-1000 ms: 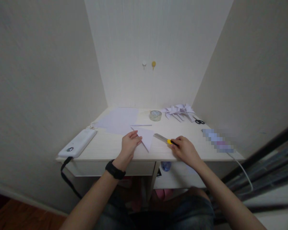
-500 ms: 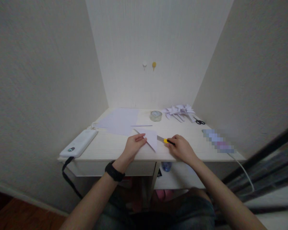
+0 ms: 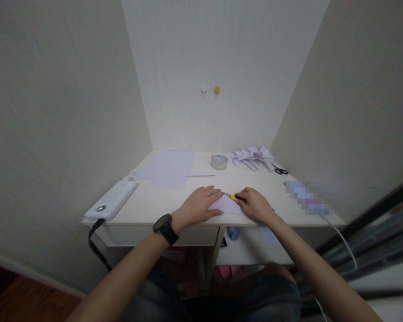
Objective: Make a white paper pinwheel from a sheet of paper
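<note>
My left hand (image 3: 199, 205) lies flat, fingers spread, pressing on a folded white paper triangle (image 3: 225, 205) near the front edge of the pale wooden desk (image 3: 144, 206). My right hand (image 3: 256, 205) grips a yellow utility knife (image 3: 235, 197), whose tip sits at the paper's upper edge, right beside my left fingertips. Most of the blade is hidden between hand and paper. A black watch is on my left wrist.
White sheets (image 3: 169, 168) and a thin strip lie at the back left. A tape roll (image 3: 219, 162), folded paper shapes (image 3: 251, 156) and black scissors (image 3: 281, 171) are at the back right. A white power bank (image 3: 112, 200) with a black cord sits at the left edge.
My left hand slid right and flattened over the paper triangle, which now lies lower and closer to the knife. My right hand drew the knife leftward to the paper.
</note>
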The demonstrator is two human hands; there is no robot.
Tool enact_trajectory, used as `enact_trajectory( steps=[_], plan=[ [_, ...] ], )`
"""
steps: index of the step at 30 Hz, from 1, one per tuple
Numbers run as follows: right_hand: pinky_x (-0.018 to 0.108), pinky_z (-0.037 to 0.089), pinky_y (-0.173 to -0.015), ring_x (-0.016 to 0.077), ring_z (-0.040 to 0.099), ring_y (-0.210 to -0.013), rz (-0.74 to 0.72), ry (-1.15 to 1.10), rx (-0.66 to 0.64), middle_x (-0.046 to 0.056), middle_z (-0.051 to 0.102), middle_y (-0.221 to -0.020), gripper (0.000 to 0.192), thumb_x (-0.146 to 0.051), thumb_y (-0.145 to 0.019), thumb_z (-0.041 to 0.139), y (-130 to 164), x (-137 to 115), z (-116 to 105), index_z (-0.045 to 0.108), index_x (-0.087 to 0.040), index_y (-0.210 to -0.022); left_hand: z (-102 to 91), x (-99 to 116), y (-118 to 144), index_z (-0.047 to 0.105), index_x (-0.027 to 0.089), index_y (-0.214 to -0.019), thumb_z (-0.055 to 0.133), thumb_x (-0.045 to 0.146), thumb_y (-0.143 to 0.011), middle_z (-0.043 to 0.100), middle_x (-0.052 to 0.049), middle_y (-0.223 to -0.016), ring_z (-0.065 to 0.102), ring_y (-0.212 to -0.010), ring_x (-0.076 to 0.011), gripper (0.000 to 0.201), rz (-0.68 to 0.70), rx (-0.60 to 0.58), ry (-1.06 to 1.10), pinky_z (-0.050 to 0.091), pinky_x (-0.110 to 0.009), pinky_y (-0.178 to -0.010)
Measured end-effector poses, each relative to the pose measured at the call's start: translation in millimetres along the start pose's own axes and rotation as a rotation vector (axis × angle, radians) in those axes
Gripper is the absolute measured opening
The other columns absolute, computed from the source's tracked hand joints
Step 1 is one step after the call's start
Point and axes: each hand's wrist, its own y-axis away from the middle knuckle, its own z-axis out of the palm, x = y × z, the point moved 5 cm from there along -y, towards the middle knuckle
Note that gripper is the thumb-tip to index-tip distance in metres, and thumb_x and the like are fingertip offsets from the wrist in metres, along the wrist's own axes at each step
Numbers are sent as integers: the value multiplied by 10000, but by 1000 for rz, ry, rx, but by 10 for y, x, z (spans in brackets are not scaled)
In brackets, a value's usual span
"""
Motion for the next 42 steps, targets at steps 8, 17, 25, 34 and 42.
enact_trajectory(
  steps=[8,17,25,34,42],
  plan=[
    [308,437,-864,235,624,-974,-40,-26,-9,108,708,-1026,286,-232,-900,555,69,93,-20,765,-210,-1092,210,-241,10,537,224,-1400,546,476,-924,422,-126,-1536,332,-1459,-290,539,-111,-39,13,103,-472,-1209],
    [337,469,-887,240,635,-976,-98,-88,-37,112,714,-1055,314,-222,-869,590,162,260,-29,754,-211,-1136,102,-331,-7,620,202,-1299,583,485,-894,459,-142,-1508,343,-1454,-289,496,-169,0,36,122,-463,-1212],
    [337,468,-884,243,634,-975,-111,-104,-45,115,704,-1066,323,-221,-874,587,193,290,-34,746,-201,-1154,136,-421,7,649,161,-1229,632,494,-852,505,-184,-1466,387,-1426,-316,503,-186,121,97,162,-450,-1206],
    [332,471,-869,240,643,-947,-97,-116,-47,109,710,-1023,307,-262,-869,624,178,251,-50,751,-188,-1139,241,-30,-92,574,254,-1359,474,401,-955,462,-111,-1519,279,-1479,-310,442,-10,-2,-24,72,-507,-1205],
    [327,484,-828,231,648,-910,-126,-161,-29,102,712,-993,291,-276,-855,653,184,224,-43,762,-198,-1114,477,35,-199,536,194,-1408,415,393,-981,440,-143,-1526,302,-1453,-394,486,-148,8,-149,153,-599,-1178]
  ],
)
